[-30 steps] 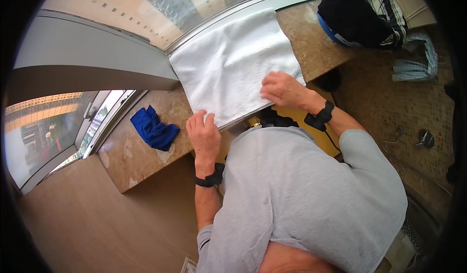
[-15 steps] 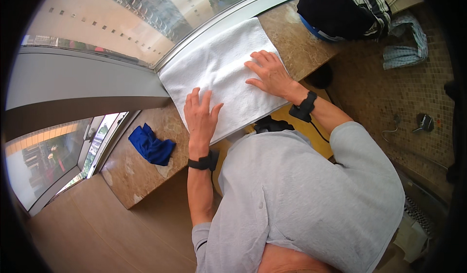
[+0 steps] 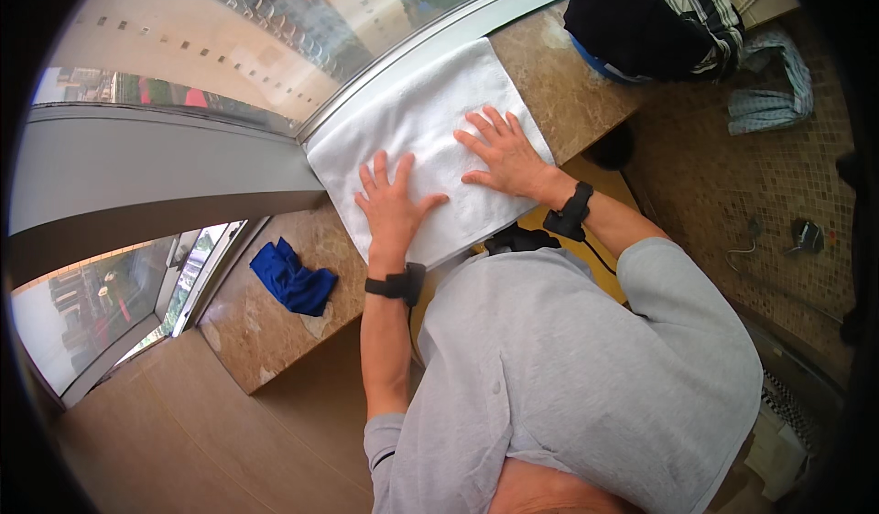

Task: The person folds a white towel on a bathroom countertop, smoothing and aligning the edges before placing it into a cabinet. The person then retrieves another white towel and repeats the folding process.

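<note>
A white towel [image 3: 430, 139] lies spread over the brown marble ledge by the window, with soft wrinkles across its surface. My left hand [image 3: 394, 205] rests on the towel's near left part, palm down with the fingers spread. Farther right, my right hand [image 3: 504, 159] also presses flat on the cloth, fingers apart, near its right edge. Neither hand grips anything. Each wrist wears a black band with a small box on it.
A crumpled blue cloth [image 3: 293, 278] sits on the marble ledge [image 3: 233, 345] to the left. At the far right, a blue-rimmed container holds dark and striped clothes [image 3: 641, 20]. A pale checked cloth [image 3: 774, 102] hangs beyond it. Window glass [image 3: 275, 29] borders the ledge's far side.
My left hand has slid right over the towel, and its fingers have spread wider. The right hand has shifted slightly down, its fingers more spread. The towel stays laid out.
</note>
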Demonstrator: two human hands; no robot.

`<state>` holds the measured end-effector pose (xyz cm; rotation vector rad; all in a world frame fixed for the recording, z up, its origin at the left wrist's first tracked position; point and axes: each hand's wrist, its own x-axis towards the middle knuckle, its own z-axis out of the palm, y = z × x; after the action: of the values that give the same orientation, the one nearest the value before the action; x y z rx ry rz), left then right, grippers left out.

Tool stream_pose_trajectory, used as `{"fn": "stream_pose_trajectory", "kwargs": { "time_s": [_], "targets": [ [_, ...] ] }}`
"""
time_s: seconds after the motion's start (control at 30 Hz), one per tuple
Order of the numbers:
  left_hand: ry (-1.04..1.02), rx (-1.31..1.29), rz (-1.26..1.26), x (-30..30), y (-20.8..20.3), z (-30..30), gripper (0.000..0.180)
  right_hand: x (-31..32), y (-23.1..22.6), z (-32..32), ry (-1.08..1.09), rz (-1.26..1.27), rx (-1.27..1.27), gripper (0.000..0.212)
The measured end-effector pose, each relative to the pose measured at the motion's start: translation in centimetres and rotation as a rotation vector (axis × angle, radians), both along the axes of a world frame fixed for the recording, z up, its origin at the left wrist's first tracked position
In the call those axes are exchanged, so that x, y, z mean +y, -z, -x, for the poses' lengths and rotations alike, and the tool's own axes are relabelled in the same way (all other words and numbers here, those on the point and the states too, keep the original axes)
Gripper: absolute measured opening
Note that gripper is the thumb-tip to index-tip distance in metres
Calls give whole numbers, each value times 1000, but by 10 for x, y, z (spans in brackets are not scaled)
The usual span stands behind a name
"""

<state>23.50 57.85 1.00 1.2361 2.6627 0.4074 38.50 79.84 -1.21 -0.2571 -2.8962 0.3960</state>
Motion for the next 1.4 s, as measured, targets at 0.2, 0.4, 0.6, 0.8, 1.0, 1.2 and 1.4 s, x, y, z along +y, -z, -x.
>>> {"fn": "stream_pose_trajectory", "kwargs": {
  "time_s": [0.2, 0.4, 0.6, 0.8, 1.0, 1.2, 1.4],
  "targets": [
    [-75, -20, 38, 14, 8, 22, 116, 15, 23, 16, 23, -8, 147, 75],
    [-64, -103, 207, -4, -19, -21, 126, 0, 7, -31, -77, 24, 169, 56],
    [161, 30, -85, -8, 0, -25, 112, 0, 6, -25, -204, 101, 223, 47],
    [74, -116, -43, 29, -13, 4, 95, 3, 10, -4, -170, 82, 182, 54],
    [342, 52, -152, 53, 13, 37, 58, -27, 2, -40, -126, 8, 155, 49],
    [127, 30, -14, 97, 23, 45, 51, -29, 3, -49, -174, 124, 143, 46],
    [101, -22, 8, 82, 9, 12, 55, -29, -6, -72, -15, 95, 113, 47]
  ]
}}
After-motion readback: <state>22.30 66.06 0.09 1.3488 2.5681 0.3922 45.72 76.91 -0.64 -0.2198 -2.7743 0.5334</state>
